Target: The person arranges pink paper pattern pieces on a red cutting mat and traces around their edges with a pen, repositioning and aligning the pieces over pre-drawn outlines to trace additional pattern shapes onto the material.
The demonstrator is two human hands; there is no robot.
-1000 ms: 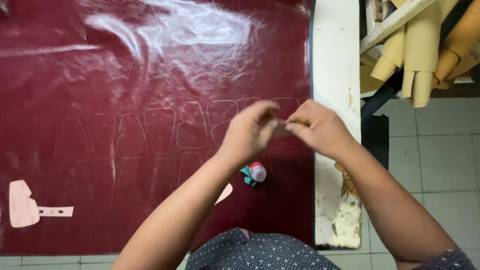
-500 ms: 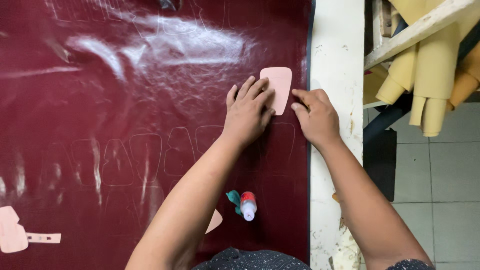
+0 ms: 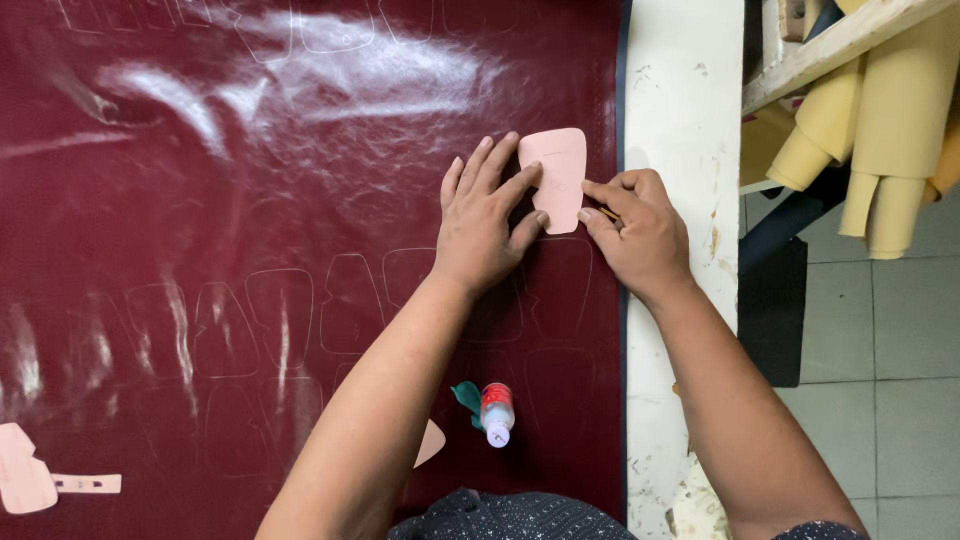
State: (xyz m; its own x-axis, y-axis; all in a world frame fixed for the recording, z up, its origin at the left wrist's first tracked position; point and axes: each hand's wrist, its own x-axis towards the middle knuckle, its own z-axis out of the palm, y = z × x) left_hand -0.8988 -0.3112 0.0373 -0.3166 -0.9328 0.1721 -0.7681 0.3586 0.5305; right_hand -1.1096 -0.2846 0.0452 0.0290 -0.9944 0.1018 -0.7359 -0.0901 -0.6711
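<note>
Closest to you, a small white bottle with a red band lies on its side on the big shiny dark red sheet of leather. A little green scrap lies right beside it, and a pale pink pointed piece peeks out from under your left arm. Down at the near left corner lies a pale pink cut-out shape with a thin strip next to it.

Further up, faint outlines of the same rounded shape run in rows across the red sheet.

Your left hand lies flat with its fingers spread. It grips nothing. Its fingertips press down on the left edge of the pale pink card pattern piece with rounded corners, which lies flat on the red sheet near its right edge.

Your right hand is curled and pinches a thin stick-like tool, with its tip at the right edge of the pink piece.

Past the sheet is the bare white table edge. Far right, rolls of tan material hang under a wooden bar, above the grey tiled floor.
</note>
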